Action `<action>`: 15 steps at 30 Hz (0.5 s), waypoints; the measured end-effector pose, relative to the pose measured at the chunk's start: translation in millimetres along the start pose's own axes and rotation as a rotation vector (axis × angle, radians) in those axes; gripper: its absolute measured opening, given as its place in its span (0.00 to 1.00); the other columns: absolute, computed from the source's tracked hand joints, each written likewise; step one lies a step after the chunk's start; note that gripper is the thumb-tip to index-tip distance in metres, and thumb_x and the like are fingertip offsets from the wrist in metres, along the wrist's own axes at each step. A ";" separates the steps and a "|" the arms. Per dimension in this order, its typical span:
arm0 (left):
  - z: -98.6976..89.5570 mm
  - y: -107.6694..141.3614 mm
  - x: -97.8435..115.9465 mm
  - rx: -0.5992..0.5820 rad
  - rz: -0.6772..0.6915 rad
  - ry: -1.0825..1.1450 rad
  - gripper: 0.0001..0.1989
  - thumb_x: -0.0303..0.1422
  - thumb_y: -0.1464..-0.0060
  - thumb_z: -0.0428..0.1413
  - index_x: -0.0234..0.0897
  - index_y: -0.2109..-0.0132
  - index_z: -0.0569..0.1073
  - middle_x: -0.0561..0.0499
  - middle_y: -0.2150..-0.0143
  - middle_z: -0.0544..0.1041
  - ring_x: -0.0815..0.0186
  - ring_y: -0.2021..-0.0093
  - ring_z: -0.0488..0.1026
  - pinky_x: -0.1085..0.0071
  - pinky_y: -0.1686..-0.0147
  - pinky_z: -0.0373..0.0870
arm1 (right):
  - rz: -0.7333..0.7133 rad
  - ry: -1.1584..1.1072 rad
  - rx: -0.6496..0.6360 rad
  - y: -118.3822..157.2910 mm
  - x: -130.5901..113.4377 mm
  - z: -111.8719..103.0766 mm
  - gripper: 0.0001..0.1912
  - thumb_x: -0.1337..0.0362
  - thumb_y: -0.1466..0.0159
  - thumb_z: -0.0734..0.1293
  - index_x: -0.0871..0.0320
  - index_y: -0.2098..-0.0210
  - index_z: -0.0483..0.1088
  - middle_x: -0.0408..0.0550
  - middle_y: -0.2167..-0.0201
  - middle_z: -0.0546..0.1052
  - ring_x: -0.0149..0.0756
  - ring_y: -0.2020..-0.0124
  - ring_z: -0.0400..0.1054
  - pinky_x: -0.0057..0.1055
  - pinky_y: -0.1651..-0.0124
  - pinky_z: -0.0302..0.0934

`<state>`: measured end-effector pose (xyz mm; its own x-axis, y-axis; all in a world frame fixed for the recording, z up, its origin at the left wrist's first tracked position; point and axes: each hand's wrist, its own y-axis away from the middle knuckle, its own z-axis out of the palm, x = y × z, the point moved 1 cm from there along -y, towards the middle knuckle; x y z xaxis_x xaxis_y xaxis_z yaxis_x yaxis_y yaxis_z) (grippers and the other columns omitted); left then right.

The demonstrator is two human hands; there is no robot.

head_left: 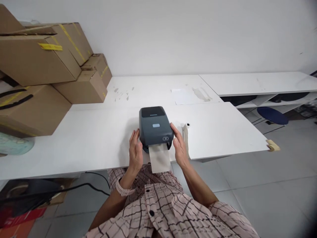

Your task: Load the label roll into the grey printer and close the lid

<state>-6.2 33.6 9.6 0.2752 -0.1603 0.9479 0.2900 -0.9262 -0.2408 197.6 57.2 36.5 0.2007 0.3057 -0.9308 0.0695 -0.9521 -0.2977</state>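
Note:
A dark grey label printer (156,127) stands on the white table near its front edge, its lid down. From its front slot a strip of pale paper (159,158) hangs past the table edge. My left hand (135,150) rests against the printer's left side, and my right hand (179,145) touches its right side. The two hands hold the printer between them, fingers mostly straight. Just right of my right hand, a small paper roll (187,125) lies with its strip unrolled toward the table edge.
Cardboard boxes (37,59) are piled on the left of the table (99,145). A paper sheet (183,96) lies behind the printer. A blue stool (272,115) stands at the right, and a black cable (74,187) hangs below the table at the left.

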 end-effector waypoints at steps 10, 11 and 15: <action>2.4 -87.2 -10.3 -0.047 -0.213 -0.262 0.34 0.39 0.43 0.58 0.37 0.32 0.66 0.37 0.39 0.72 0.55 0.47 0.74 0.63 0.53 0.73 | -0.288 0.269 0.015 -148.7 -36.2 11.7 0.38 0.36 0.27 0.46 0.39 0.23 0.33 0.45 0.21 0.43 0.50 0.21 0.40 0.60 0.25 0.46; 3.7 -87.9 -14.0 -0.089 -0.252 -0.301 0.35 0.39 0.44 0.58 0.36 0.30 0.64 0.38 0.42 0.74 0.57 0.51 0.75 0.65 0.57 0.72 | -0.302 0.302 0.008 -165.8 -34.2 13.3 0.39 0.36 0.27 0.46 0.40 0.23 0.30 0.46 0.21 0.43 0.51 0.22 0.42 0.60 0.26 0.48; 7.0 -86.2 -19.9 -0.175 -0.318 -0.321 0.33 0.39 0.45 0.57 0.36 0.33 0.67 0.45 0.57 0.77 0.61 0.63 0.73 0.69 0.67 0.66 | -0.403 0.443 -0.013 -214.8 -32.8 15.4 0.42 0.36 0.28 0.51 0.41 0.24 0.26 0.48 0.22 0.47 0.53 0.22 0.42 0.60 0.27 0.49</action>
<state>-30.2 119.0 10.0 0.4751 0.2276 0.8500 0.2542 -0.9603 0.1151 161.1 251.6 127.7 0.5446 0.6180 -0.5670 0.2360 -0.7617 -0.6035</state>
